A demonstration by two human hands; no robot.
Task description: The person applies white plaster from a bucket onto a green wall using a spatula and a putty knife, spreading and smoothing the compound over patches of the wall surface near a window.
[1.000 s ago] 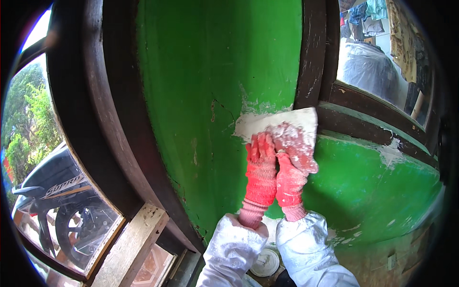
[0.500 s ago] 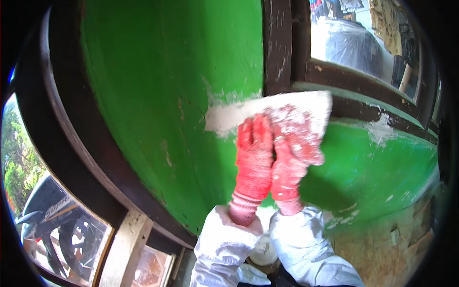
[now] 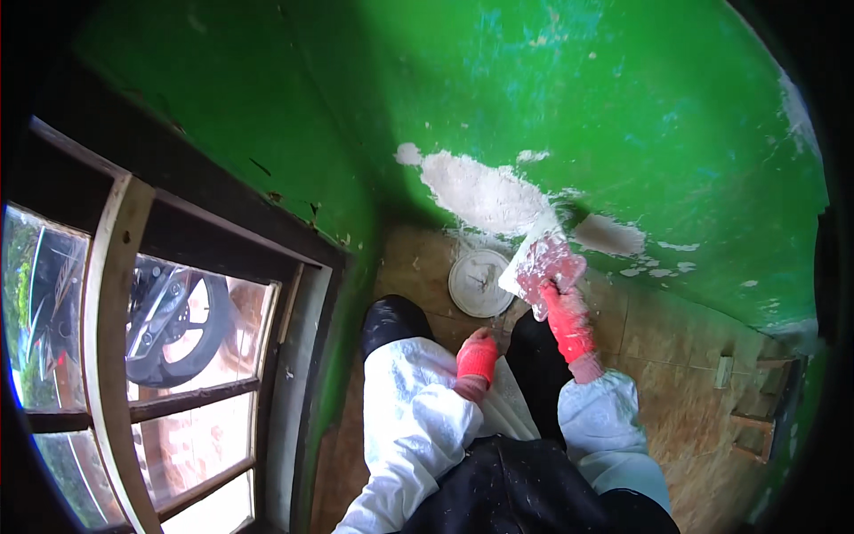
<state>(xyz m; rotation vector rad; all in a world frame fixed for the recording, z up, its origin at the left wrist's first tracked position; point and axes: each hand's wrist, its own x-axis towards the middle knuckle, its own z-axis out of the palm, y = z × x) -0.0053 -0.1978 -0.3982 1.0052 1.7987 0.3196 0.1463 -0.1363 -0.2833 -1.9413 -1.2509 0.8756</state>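
- As our gloved right hand (image 3: 567, 327) grips its near end, a white-smeared scraper (image 3: 542, 260) slants just beside a round white object (image 3: 480, 282).
- We cannot tell whether our curled left hand (image 3: 478, 358) holds anything.
- Beyond, we face a green wall (image 3: 640, 147).

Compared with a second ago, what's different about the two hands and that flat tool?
The right hand has carried the smeared spreader down from beside the dark post to near the low white patch on the green wall. The left hand has come away from the spreader and dropped lower, near the knees. The view now tilts downward. The right hand's hold is unchanged.
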